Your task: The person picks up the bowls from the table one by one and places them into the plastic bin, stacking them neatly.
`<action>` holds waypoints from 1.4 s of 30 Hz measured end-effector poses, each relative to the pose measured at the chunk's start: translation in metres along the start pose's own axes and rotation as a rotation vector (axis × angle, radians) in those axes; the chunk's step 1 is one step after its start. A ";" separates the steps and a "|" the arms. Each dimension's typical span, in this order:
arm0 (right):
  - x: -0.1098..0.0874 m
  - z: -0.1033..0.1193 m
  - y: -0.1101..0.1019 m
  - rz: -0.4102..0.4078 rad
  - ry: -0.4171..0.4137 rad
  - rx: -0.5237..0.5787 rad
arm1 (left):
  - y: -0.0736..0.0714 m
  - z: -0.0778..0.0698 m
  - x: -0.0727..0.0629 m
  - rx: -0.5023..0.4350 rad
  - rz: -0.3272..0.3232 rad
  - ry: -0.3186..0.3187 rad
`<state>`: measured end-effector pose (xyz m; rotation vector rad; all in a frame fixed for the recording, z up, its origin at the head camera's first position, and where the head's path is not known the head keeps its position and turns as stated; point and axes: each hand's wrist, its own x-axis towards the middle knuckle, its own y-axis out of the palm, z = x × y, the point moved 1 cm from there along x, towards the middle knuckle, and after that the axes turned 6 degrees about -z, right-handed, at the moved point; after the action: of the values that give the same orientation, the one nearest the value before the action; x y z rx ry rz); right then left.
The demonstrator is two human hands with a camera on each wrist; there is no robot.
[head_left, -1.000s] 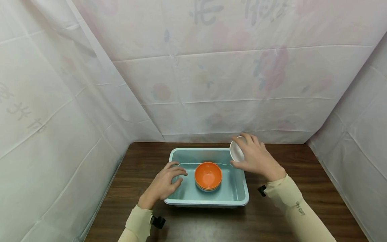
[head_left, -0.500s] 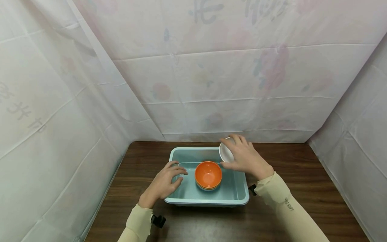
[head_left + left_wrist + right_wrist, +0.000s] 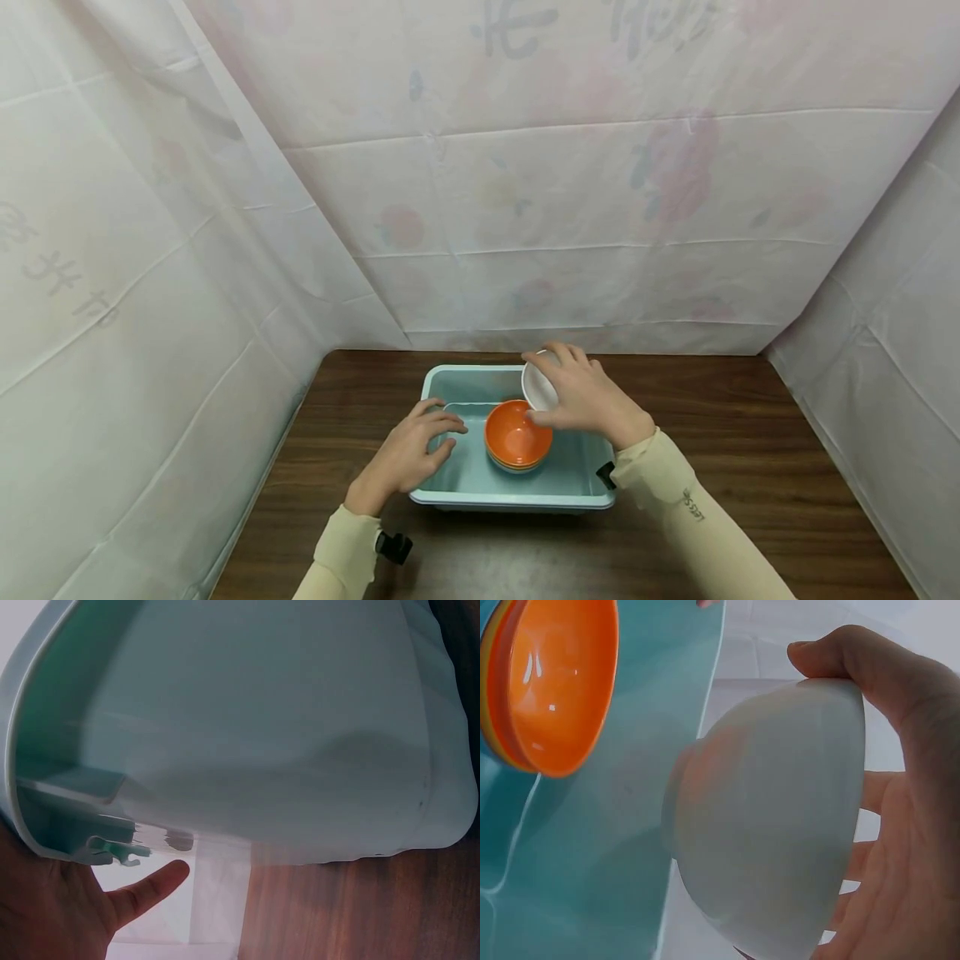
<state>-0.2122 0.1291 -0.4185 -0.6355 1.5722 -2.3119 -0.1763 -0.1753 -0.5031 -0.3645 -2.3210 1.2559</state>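
Note:
My right hand (image 3: pixel 588 400) grips a white bowl (image 3: pixel 537 388) by its rim, above the light blue plastic tub (image 3: pixel 510 502). The bowl is tilted, and the right wrist view shows its rounded outside (image 3: pixel 772 810) with the thumb and fingers about the rim. Just below and left, an orange bowl (image 3: pixel 516 437) tops a nested stack inside the tub. Yellow and bluish edges show under it in the right wrist view. At the tub's left side is my left hand (image 3: pixel 408 450), fingers loosely bent, with nothing in it. Whether it touches the rim I cannot tell.
The tub stands on a dark wood-grain table (image 3: pixel 712 492). Pale printed sheets (image 3: pixel 525 208) hang behind the table and along both sides. A black wrist camera (image 3: pixel 393 547) sits under the left sleeve.
My right hand has carried the white bowl left and slightly down, from the tub's back right corner to beside the orange bowl. The left hand and the stack have stayed put.

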 end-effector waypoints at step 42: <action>0.015 0.012 0.067 0.237 -0.156 0.009 | -0.001 0.000 -0.001 0.024 -0.011 0.023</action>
<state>-0.2204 0.0879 -0.4739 -0.5772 1.4788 -2.0448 -0.1758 -0.1762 -0.5029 -0.3556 -2.2836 1.2661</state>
